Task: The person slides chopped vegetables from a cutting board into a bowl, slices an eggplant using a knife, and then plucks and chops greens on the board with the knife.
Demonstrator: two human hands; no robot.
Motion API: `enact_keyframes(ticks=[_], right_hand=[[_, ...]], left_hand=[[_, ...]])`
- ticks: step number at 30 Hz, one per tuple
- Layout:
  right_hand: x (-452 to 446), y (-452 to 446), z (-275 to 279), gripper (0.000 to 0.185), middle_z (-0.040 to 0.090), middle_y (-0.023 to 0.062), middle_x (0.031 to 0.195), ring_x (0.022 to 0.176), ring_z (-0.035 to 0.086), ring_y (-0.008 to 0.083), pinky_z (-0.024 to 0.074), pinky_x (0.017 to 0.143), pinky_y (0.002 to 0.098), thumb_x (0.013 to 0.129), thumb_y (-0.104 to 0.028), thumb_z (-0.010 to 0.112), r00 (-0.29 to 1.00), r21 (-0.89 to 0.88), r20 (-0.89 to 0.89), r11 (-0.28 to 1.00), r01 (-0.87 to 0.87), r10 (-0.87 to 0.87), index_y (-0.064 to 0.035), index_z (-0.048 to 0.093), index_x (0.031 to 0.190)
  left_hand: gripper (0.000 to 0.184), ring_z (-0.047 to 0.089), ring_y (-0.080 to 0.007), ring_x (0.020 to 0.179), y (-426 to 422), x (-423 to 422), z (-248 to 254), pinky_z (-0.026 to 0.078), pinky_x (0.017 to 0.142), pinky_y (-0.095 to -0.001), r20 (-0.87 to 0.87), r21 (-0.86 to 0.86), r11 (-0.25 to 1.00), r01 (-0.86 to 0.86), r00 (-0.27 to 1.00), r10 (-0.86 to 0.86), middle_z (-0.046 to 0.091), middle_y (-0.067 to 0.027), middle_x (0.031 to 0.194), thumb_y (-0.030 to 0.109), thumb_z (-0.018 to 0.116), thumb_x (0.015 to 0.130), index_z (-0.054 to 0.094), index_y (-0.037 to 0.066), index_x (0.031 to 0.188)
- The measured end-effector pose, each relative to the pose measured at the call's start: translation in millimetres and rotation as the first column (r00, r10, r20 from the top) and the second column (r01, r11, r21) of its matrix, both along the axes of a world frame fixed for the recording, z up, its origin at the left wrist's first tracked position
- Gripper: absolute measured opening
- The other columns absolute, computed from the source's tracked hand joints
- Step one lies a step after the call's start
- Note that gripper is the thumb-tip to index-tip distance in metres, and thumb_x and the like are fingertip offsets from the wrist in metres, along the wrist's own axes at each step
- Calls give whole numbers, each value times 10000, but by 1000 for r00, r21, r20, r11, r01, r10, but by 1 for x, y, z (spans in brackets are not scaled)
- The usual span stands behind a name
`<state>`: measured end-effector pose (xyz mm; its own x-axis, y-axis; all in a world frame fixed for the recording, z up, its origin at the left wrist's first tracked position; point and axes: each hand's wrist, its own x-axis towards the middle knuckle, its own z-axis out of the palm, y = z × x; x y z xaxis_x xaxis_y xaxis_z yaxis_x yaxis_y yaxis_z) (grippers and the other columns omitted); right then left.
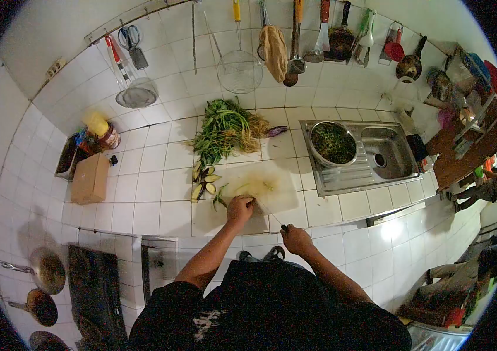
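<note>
Right hand (299, 240) holds 1 knife (284, 227), left hand (240, 210) over cutting board (283, 198).

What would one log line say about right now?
right hand: holding knife | left hand: at cutting board | eggplant pieces: left of board | leafy greens: beyond board

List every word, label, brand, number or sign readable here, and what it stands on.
No text can be read.
White print on the shirt: too blurred to make out.
Jar: any label is too small and blurred to read.
</note>
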<state>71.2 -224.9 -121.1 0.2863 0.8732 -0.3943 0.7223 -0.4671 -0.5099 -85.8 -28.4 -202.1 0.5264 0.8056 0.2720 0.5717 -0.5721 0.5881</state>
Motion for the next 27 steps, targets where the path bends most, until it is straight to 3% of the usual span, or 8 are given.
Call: enact_keyframes(ticks=[4,6,11,16,19,21,25,27], right_hand=[[-6,-9,5,427,637,304,825,828,615,486,479,756,564,960,-377,423,999,-17,-7,999,-33,33,39,518,983],[-10,-13,7,427,638,301,834,840,614,485,477,767,565,961,-379,421,1000,-30,-12,999,-28,28,36,517,987],[-21,-8,21,415,642,296,844,844,615,479,478,769,560,955,-375,437,999,-34,9,998,-52,52,29,518,1005],[-27,1,3,403,641,297,840,834,618,479,482,749,559,950,-364,452,999,-15,36,999,32,-32,29,518,1010],[-30,0,18,407,640,300,837,826,619,480,485,746,560,949,-362,453,999,-2,36,1000,4,-4,34,519,1019],[-34,-6,16,412,639,302,836,824,620,480,485,748,561,950,-362,451,999,9,27,999,-45,44,38,519,1025],[-36,-9,6,419,638,308,835,825,618,483,489,748,552,952,-359,440,997,-39,73,999,5,-3,47,516,1018],[-35,-8,-6,419,636,309,838,832,618,481,489,752,549,951,-366,443,998,11,66,1000,4,-5,43,517,1008]], left_hand=[[159,618,-342,875,-2,-5,-10,509,763,-433,35,27,998,-56,998,55,655,-164,885,119,660,729,704,55,868],[166,623,-342,864,3,-5,-8,509,763,-436,29,-115,992,-47,998,50,655,-152,885,116,663,732,702,59,883],[151,633,-334,870,3,-5,7,510,765,-431,-13,-157,985,-68,998,67,658,-149,895,133,666,737,705,79,873],[134,642,-333,858,10,-4,-20,514,750,-431,36,-155,984,-87,995,94,664,-148,877,149,664,735,710,91,848],[143,644,-337,832,10,-7,-10,516,734,-440,-36,-227,971,-71,997,65,665,-151,861,156,669,730,713,88,847],[159,643,-338,824,4,-10,-1,515,730,-451,7,-135,986,-93,995,95,664,-157,865,164,675,723,711,82,855],[179,642,-346,819,5,-11,3,513,730,-456,48,-138,988,-67,996,74,664,-165,876,170,684,713,711,76,863],[176,636,-341,830,4,-10,2,517,741,-444,-20,-150,985,-88,996,86,668,-151,897,167,682,720,716,82,870]])
